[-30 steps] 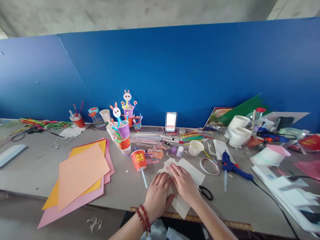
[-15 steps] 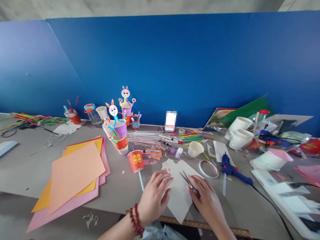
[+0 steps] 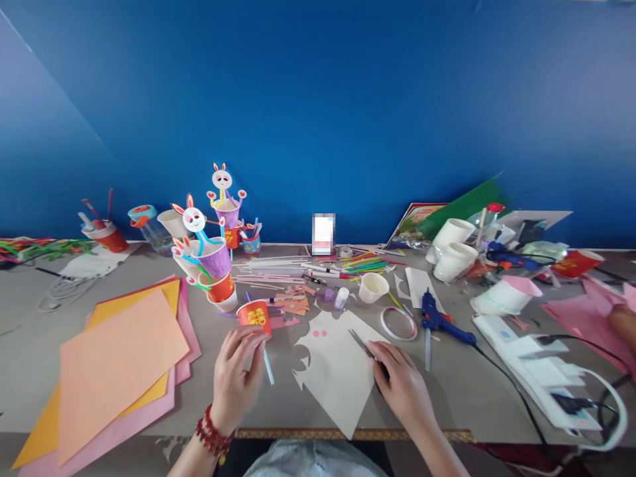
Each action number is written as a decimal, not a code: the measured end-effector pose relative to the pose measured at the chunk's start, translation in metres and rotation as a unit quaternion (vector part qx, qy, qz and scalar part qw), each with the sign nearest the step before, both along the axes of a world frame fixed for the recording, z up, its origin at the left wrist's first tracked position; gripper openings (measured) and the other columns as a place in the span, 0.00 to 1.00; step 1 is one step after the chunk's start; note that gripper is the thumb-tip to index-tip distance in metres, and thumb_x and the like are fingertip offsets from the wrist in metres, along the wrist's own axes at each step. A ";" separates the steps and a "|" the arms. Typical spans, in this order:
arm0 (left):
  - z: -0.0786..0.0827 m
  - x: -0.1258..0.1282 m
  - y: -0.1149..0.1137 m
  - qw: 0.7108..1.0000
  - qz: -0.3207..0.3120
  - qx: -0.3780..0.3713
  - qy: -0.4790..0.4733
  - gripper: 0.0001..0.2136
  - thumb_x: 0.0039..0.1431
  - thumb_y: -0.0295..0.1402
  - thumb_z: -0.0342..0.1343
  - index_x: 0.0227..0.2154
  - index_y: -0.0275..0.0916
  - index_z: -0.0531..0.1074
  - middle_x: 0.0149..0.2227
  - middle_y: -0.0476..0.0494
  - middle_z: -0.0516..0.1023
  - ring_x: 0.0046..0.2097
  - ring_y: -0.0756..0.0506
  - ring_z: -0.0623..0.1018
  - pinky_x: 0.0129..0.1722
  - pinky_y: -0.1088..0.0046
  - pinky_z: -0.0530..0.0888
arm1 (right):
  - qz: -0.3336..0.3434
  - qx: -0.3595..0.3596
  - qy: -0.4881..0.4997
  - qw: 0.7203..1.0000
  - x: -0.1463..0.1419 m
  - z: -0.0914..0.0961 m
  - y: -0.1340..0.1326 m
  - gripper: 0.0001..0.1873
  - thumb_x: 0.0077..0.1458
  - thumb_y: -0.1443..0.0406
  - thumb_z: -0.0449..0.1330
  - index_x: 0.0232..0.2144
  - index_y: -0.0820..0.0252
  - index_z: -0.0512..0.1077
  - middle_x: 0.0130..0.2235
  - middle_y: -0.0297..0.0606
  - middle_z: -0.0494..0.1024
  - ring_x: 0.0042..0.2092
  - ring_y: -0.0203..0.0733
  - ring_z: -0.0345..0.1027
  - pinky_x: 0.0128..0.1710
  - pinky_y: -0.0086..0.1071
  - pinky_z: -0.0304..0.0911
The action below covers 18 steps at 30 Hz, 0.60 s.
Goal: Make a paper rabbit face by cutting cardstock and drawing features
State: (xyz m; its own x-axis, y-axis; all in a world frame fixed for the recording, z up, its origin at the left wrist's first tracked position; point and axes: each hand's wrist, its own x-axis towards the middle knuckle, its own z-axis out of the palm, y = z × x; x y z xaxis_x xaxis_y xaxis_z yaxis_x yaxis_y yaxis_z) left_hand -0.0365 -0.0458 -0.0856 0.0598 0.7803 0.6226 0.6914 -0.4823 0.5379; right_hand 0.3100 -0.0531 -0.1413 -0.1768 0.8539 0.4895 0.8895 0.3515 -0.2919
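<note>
My left hand [image 3: 237, 377] is closed around the base of a small red paper cup [image 3: 255, 315] with a white straw [image 3: 268, 366] poking out under it. My right hand [image 3: 402, 384] grips a pair of scissors [image 3: 362, 344], whose blades lie over the right edge of a white paper sheet [image 3: 335, 374]. The sheet lies flat between my hands; it has cut-out edges and two pink dots near its top.
Orange, yellow and pink paper sheets [image 3: 109, 358] lie at left. Bunny-decorated cups [image 3: 211, 258] stand behind the red cup. A tape ring [image 3: 398, 323], a blue glue gun [image 3: 440, 322], white cups [image 3: 454, 252] and loose straws [image 3: 308, 268] crowd the back and right. Another person's hand [image 3: 623, 321] shows at far right.
My right hand picked up the scissors from the table. My left hand left the white sheet and took hold of the red cup. The camera shifted, so everything sits further left.
</note>
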 end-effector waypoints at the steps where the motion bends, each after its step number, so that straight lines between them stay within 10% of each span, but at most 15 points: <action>1: -0.001 -0.001 0.001 1.000 0.026 -0.001 0.000 0.10 0.64 0.26 0.52 0.45 0.44 0.73 0.45 0.42 0.75 0.49 0.41 0.75 0.51 0.58 0.73 | 0.001 0.001 0.003 1.000 -0.002 0.001 0.002 0.16 0.63 0.65 0.51 0.49 0.57 0.74 0.46 0.45 0.79 0.47 0.51 0.74 0.46 0.44 0.72; 18: -0.007 -0.072 0.048 0.955 0.265 0.060 -0.123 0.17 0.58 0.42 0.61 0.45 0.40 0.65 0.42 0.42 0.70 0.43 0.44 0.75 0.46 0.64 0.74 | 0.019 0.031 0.043 0.998 -0.018 -0.007 0.011 0.14 0.65 0.63 0.52 0.50 0.56 0.72 0.48 0.45 0.78 0.49 0.51 0.73 0.46 0.45 0.72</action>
State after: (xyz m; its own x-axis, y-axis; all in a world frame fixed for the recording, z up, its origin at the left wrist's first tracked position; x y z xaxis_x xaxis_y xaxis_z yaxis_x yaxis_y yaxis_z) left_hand -0.1082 0.0026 -0.0921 -0.4822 0.5834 0.6535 0.7155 -0.1682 0.6781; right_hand 0.2920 -0.0424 -0.1486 -0.1626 0.8146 0.5568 0.8477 0.4041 -0.3437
